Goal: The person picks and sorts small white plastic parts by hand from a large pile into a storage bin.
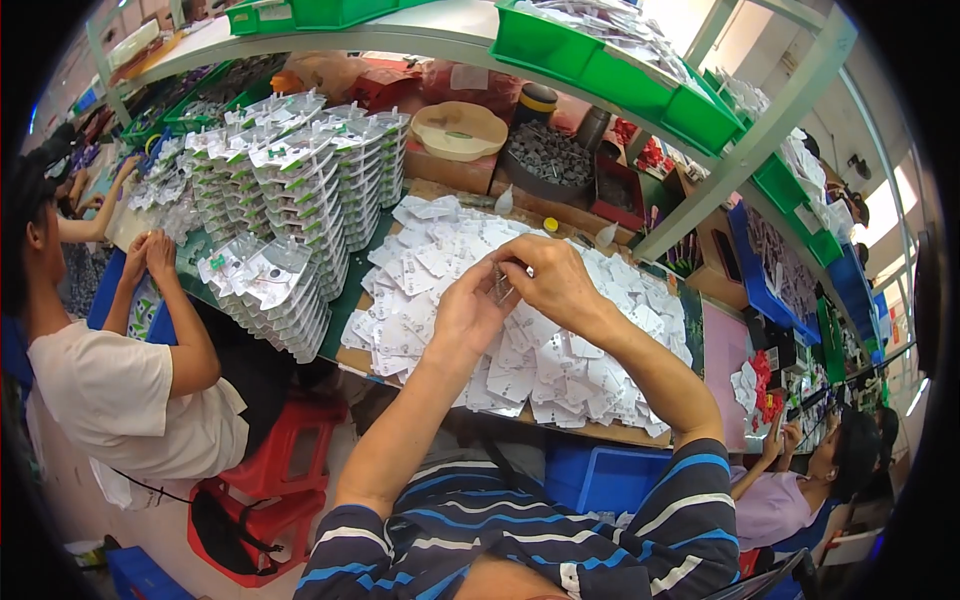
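Both of my hands meet over a broad heap of flat white printed pieces [545, 375] on the bench. My left hand [472, 308] is cupped with its fingers curled. Close against it, my right hand [558, 288] bends its fingers down in a pinch. Something small and thin shows between the two hands, too small to name. The white pieces lie loosely over one another, and both hands are above them.
Tall stacks of white plastic housings [285, 190] with green parts stand on the left. Behind the heap are a round cream bowl [458, 133], a dark tub of small grey parts [550, 155] and a yellow-capped bottle [550, 225]. A shelf post [745, 150] rises at right. Co-workers sit on either side.
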### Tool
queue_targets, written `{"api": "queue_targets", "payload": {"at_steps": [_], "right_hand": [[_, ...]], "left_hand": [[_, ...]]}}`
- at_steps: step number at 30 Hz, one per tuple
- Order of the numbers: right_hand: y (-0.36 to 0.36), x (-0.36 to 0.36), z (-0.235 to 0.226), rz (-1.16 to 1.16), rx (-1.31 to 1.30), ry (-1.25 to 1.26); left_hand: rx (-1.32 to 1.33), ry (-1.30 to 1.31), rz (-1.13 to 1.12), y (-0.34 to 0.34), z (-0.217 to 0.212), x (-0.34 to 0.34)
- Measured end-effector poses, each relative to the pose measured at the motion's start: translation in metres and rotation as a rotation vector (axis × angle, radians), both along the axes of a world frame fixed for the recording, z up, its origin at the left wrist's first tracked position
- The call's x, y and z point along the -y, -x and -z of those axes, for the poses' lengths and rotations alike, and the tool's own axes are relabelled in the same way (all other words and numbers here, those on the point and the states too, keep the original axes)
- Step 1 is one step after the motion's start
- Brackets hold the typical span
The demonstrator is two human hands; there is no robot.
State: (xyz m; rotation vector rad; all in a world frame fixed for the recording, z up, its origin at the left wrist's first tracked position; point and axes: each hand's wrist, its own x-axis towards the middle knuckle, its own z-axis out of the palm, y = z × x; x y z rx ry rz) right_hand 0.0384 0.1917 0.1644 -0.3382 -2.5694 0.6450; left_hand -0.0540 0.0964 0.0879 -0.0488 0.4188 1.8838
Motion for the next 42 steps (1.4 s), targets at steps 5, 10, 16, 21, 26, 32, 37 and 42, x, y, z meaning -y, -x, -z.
{"api": "queue_targets", "payload": {"at_steps": [5, 10, 16, 21, 26, 32, 37, 42], "right_hand": [[-0.012, -0.002, -0.005, 0.020, 0.033, -0.115], [-0.018, -0.002, -0.005, 0.023, 0.112, 0.060], [-0.025, -0.010, -0.005, 0.011, 0.080, 0.222], [-0.024, -0.015, -0.016, 0.127, 0.220, 0.480], [-0.023, -0.008, -0.009, 0.051, 0.278, 0.184], [-0.029, -0.006, -0.009, 0.108, 0.305, 0.623], [-0.045, -0.010, 0.005, 0.086, 0.187, 0.650], [-0.055, -0.026, 0.010, 0.130, 0.019, 0.671]], "left_hand": [[0.034, 0.055, 0.066, -0.005, -0.003, 0.002], [0.002, -0.003, 0.178, -0.006, 0.006, 0.003], [-0.109, -0.036, 0.182, -0.003, 0.012, 0.008], [-0.419, 0.115, 0.166, -0.009, -0.001, 0.019], [-0.733, 0.218, 0.198, -0.017, -0.004, 0.027], [-0.532, 0.177, 0.179, -0.014, 0.006, 0.030], [-0.370, 0.138, 0.184, -0.013, 0.002, 0.034], [-0.257, 0.063, 0.227, -0.014, -0.001, 0.043]]}}
